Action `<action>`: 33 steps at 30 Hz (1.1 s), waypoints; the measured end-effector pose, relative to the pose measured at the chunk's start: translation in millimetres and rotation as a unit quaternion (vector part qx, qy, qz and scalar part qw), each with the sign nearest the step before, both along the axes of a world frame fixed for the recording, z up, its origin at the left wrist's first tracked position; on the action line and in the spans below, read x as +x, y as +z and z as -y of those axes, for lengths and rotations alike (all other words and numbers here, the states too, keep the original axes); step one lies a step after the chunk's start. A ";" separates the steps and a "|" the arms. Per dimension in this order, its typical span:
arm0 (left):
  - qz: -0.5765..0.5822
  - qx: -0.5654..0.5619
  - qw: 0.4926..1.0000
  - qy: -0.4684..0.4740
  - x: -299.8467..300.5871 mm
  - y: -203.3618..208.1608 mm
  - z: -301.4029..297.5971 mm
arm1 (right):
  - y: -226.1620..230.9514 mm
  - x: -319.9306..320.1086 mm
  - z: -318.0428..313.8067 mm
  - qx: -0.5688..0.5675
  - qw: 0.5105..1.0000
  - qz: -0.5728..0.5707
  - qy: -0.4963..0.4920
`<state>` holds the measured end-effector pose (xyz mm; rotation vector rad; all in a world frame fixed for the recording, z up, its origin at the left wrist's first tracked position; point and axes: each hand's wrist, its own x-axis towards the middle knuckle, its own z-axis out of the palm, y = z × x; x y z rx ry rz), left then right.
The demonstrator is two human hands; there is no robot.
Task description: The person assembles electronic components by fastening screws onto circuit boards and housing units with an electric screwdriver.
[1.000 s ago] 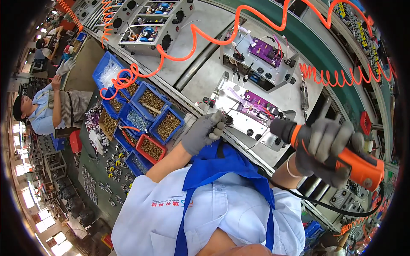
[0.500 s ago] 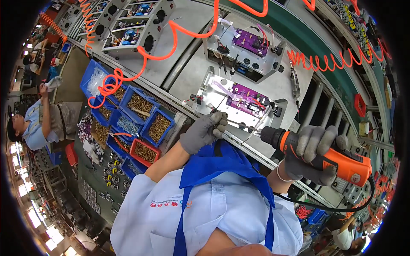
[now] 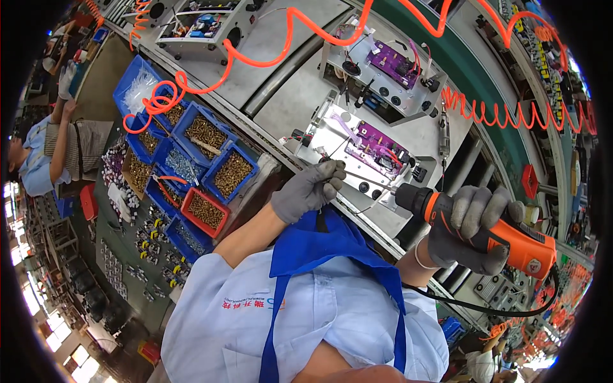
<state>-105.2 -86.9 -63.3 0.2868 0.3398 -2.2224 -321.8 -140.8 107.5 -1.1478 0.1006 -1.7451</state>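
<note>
My right hand (image 3: 472,223), in a grey glove, wraps round the grip of an orange and black electric screwdriver (image 3: 527,250). Its long thin bit (image 3: 369,180) points left toward my left hand (image 3: 308,191), also gloved. The fingers of that hand are pinched together at the bit's tip; what they hold there is hidden. Just beyond both hands lies an open metal housing (image 3: 329,131) with a purple circuit board (image 3: 377,145) and loose wires. Behind it, a second metal housing (image 3: 408,113) carries another purple circuit board (image 3: 391,64).
Left of my arm stand blue bins (image 3: 233,175) and a red bin (image 3: 205,212) of brass-coloured fasteners. An orange coiled hose (image 3: 281,57) hangs across the bench (image 3: 281,105). A finished-looking housing (image 3: 204,32) is at the back left. A black cable (image 3: 511,313) trails from the screwdriver. A person (image 3: 45,153) works far left.
The view has shifted, so the housings sit slightly lower and further right. Both hands stay nearly in place, the bit still reaching the left fingertips. The person at far left has raised their hands.
</note>
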 end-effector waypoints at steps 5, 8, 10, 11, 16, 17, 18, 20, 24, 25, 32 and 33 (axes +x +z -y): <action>-0.111 -0.016 0.993 0.047 0.8 -6.9 -2.8 | -1.3 6.0 4.2 -0.017 1.000 0.000 0.008; -0.012 -0.018 0.998 0.059 2.5 -1.0 -3.9 | 0.1 9.7 6.3 -0.031 0.999 -0.008 0.021; 0.053 -0.022 0.996 0.061 4.1 12.2 -2.7 | 1.9 11.5 4.5 -0.023 1.000 -0.012 -0.006; 0.119 -0.025 0.991 0.063 4.9 15.6 -2.3 | 2.4 12.1 4.5 -0.023 1.000 -0.012 -0.007; 0.131 -0.033 0.991 -0.010 -2.7 17.2 2.1 | -0.9 20.4 9.2 -0.007 0.999 -0.032 -0.017; 0.199 -0.012 0.979 -0.048 -7.3 26.4 2.1 | -7.7 31.0 8.6 0.031 0.996 -0.045 -0.068; 0.177 -0.029 0.983 -0.034 -11.8 24.7 -2.2 | -9.4 32.0 11.1 0.059 0.992 -0.092 -0.063; 0.193 -0.021 0.981 -0.031 -12.8 17.3 -9.6 | -14.1 37.1 9.9 0.116 0.980 -0.144 -0.077; 0.194 -0.040 0.980 -0.015 -1.4 5.0 -21.9 | -26.8 45.2 10.4 0.126 0.976 -0.153 -0.093; 0.193 -0.039 0.980 -0.015 1.2 6.0 -23.0 | -28.0 45.8 10.9 0.136 0.975 -0.153 -0.086; 0.285 -0.096 0.950 -0.087 13.5 -2.0 -24.5 | -30.0 50.8 18.8 0.110 0.973 -0.199 -0.051; 0.317 -0.121 0.935 -0.101 14.3 -2.3 -22.8 | -27.5 55.9 19.9 0.109 0.972 -0.200 -0.051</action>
